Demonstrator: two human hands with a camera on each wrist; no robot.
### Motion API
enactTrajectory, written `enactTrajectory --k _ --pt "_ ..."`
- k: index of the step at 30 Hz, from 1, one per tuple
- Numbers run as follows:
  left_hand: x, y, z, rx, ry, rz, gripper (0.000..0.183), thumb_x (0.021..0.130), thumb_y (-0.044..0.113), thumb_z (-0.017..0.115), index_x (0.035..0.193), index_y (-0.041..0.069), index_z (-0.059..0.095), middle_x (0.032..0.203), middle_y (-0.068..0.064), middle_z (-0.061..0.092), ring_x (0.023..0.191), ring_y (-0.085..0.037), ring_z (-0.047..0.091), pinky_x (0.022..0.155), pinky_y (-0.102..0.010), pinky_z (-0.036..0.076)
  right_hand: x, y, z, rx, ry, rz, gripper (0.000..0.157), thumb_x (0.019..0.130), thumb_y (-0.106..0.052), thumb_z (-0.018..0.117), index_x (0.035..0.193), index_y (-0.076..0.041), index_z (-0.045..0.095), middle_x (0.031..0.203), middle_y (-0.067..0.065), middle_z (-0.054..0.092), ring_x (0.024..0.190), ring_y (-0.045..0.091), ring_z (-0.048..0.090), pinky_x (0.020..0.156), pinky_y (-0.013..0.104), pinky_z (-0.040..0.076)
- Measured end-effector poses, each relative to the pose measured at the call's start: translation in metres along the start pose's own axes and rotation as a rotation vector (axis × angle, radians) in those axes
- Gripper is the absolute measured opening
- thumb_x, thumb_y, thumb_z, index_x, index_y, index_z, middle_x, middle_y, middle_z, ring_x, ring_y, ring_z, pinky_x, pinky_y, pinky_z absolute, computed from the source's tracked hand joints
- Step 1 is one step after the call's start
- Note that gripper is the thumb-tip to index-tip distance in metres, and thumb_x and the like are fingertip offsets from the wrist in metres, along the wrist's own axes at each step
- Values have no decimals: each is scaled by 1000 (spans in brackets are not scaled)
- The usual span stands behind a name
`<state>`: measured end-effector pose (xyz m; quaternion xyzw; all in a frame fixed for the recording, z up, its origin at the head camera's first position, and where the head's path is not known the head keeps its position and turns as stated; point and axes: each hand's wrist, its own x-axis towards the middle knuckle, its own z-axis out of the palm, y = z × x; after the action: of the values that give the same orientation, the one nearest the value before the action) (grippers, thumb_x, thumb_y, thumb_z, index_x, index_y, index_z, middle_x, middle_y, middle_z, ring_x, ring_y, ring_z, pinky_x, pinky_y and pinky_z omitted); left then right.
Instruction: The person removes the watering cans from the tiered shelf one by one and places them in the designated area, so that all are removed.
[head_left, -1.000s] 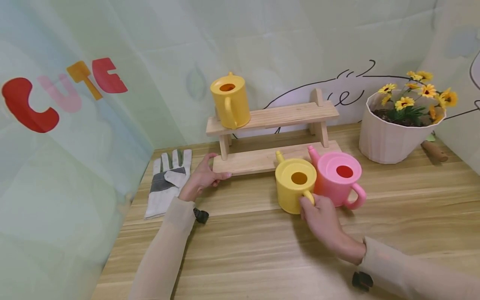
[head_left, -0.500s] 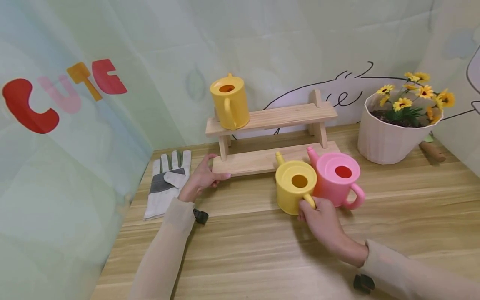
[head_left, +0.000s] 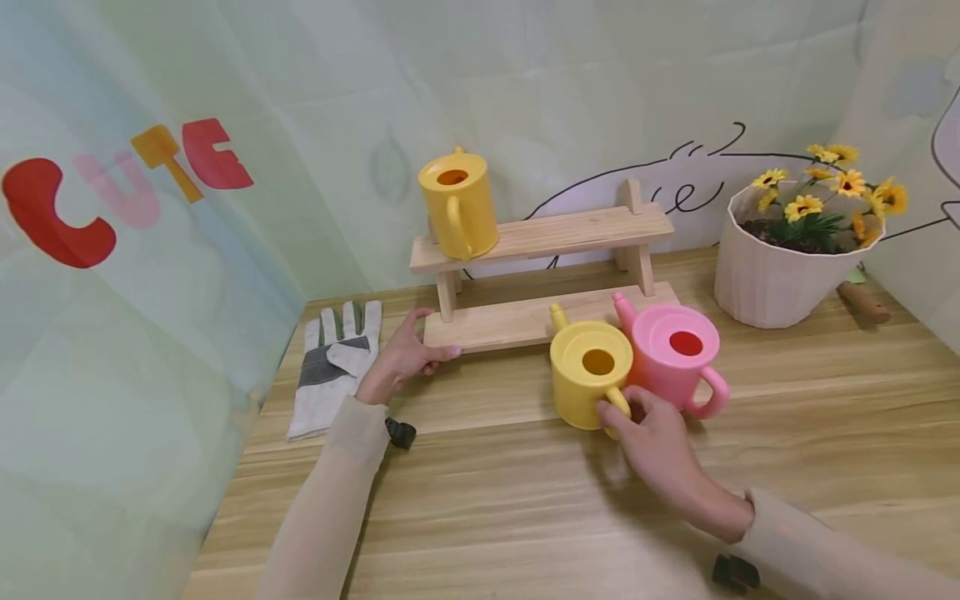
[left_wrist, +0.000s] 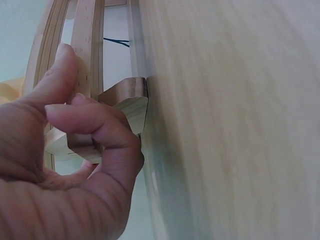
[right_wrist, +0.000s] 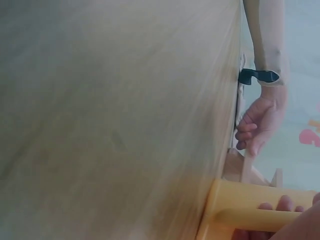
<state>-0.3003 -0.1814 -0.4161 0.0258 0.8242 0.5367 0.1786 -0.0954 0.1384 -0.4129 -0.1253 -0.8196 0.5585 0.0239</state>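
My left hand (head_left: 405, 354) grips the left end of the two-tier wooden shelf (head_left: 577, 236) at its lower board; the left wrist view shows the thumb along the board (left_wrist: 89, 60) and the other fingers curled under its end. At the handle of a yellow watering can (head_left: 577, 392) is my right hand (head_left: 663, 446). Fingertips (right_wrist: 284, 203) show behind the handle in the right wrist view. This can stands on the table in front of the shelf, spout towards the back. Close on its right stands a pink watering can (head_left: 663, 379), handle towards me.
Another yellow watering can (head_left: 476, 221) stands on the left of the upper board. A work glove (head_left: 322, 387) lies left of the shelf. Back right is a white pot (head_left: 772, 287) with yellow flowers (head_left: 847, 183), a wooden handle (head_left: 864, 302) beside it. A printed curtain hangs behind.
My right hand's grip on the yellow can's handle has loosened, and the wrist has shifted slightly right and towards me. The left hand, shelf and cans stay practically where they were.
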Motion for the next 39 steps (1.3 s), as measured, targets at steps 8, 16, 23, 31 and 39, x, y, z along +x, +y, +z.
enactTrajectory --k 8,16,23,31,39 --pt "-1 1 -1 4 1 5 99 96 6 83 169 8 16 73 1 57 53 -8 47 53 -22 43 -7 -1 -7 -32 -14 -34 30 104 -23 76 121 0 68 113 13 74 103 18 64 83 17 52" --pt "-2 1 -1 5 3 2 99 96 6 83 169 9 17 74 1 58 53 -8 47 53 -22 43 -11 -2 -18 11 13 -61 33 104 -19 75 128 -1 62 126 17 72 105 13 65 89 11 52" --pt "-2 1 0 11 2 8 99 96 6 84 169 8 17 71 1 57 53 -8 47 53 -22 43 -12 -10 -29 0 53 -104 30 104 -19 73 127 -1 63 121 14 71 101 6 62 88 12 50" --pt "-1 2 0 1 3 -4 99 96 6 84 169 10 18 73 1 59 54 -9 47 53 -23 43 -9 -24 -41 50 90 -174 31 105 -16 71 130 -2 59 119 5 65 102 1 62 89 9 50" --pt "-1 3 1 -2 9 -23 100 95 7 85 170 12 19 75 1 61 56 -9 48 54 -22 42 -5 -42 -50 66 72 -294 47 105 -15 72 142 -2 48 133 8 57 114 8 60 94 6 49"
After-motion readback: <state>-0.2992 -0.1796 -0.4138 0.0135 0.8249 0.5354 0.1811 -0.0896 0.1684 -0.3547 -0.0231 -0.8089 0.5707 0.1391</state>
